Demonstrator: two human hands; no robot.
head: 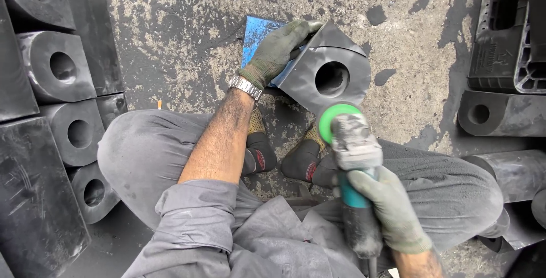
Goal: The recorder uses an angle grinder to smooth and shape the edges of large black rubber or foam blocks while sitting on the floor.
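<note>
Head view: left hand (277,48) in glove, wrapped over top edge of black rubber block (324,73) w/ round hole, tilted on floor (170,45). Right hand (392,212) closed around angle grinder (355,158), green disc just below block. Best to press block firm, keep disc flat. Blue sheet (256,36) under block, no label seen.

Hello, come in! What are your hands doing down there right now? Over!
Left hand gloved, gripping top of black block with round hole. Right hand gloved, holding angle grinder, green disc at block's lower edge. Feet close under the grinder.
</note>
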